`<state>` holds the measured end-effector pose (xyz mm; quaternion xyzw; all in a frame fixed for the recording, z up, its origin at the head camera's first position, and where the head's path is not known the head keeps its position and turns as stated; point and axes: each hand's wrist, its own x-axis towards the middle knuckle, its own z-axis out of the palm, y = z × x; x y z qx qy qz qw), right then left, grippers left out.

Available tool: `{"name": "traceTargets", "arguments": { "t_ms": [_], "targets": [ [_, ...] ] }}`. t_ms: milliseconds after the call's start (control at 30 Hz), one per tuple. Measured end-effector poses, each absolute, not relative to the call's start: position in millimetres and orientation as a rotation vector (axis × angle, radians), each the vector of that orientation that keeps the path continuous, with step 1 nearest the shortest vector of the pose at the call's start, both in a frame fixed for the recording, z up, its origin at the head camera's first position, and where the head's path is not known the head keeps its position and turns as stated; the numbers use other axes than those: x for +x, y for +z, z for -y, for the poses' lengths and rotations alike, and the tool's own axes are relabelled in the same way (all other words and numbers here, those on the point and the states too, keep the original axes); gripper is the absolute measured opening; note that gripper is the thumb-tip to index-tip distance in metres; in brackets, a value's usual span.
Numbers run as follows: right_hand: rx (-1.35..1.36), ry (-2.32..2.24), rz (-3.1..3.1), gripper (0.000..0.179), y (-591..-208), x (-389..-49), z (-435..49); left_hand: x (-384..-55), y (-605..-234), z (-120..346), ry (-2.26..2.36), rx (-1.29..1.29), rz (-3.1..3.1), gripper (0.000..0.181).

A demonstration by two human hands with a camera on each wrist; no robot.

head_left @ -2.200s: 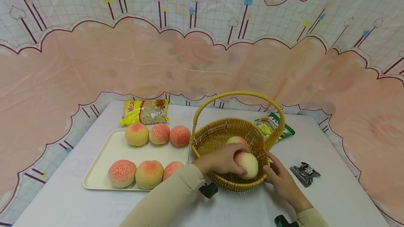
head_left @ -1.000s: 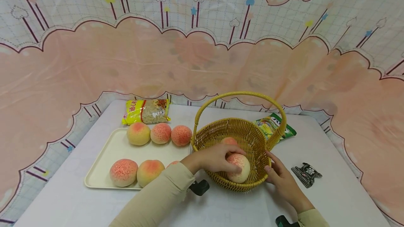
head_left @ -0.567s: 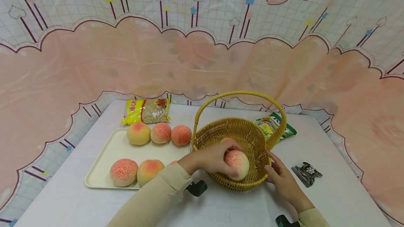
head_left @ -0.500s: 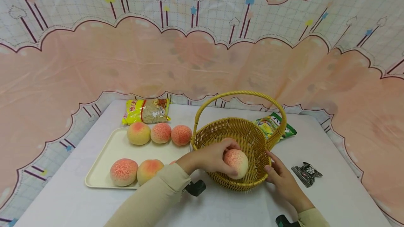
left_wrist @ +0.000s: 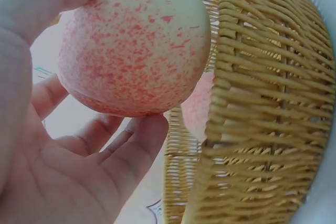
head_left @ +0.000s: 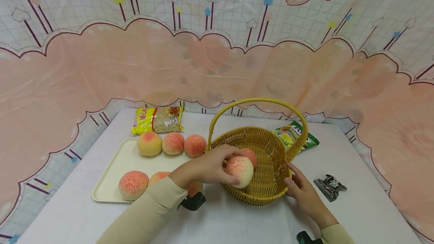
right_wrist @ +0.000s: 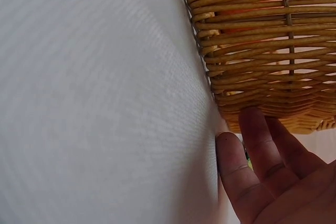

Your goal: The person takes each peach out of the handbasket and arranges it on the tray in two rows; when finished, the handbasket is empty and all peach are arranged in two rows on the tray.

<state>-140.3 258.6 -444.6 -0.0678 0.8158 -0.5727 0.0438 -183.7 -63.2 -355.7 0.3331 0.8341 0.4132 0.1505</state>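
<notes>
My left hand (head_left: 211, 165) grips a cream peach (head_left: 239, 171) with pink speckles, thumb on one side and fingers on the other. It is over the near left rim of the yellow wicker basket (head_left: 271, 195). In the left wrist view, the held peach (left_wrist: 136, 45) sits right beside the basket's woven wall (left_wrist: 268, 103). A second, redder peach (head_left: 251, 156) lies inside the basket, partly hidden by the held one. My right hand (head_left: 303, 191) rests against the basket's right side. The right wrist view shows its straight fingers (right_wrist: 257, 135) touching the outer weave.
A cream tray (head_left: 112, 172) at left bears several peaches in two rows; my left forearm partly covers the front row. Behind it lies a yellow food packet (head_left: 157, 119). A green packet (head_left: 295, 134) lies behind the basket, and a small black wrapper (head_left: 329, 187) to the right.
My left hand has carried the speckled peach leftward from inside the basket to its left rim. More of the peach inside now shows. My right hand has stayed at the basket's side.
</notes>
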Motion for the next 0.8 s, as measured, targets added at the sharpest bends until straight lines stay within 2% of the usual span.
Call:
{"name": "traceTargets", "arguments": {
  "t_ms": [800],
  "targets": [
    [-0.198, -1.727, -2.499, 0.055, -444, -140, -259, -156, -352, 153, 1.349, 0.875, -2.545, 0.059]
  ]
}}
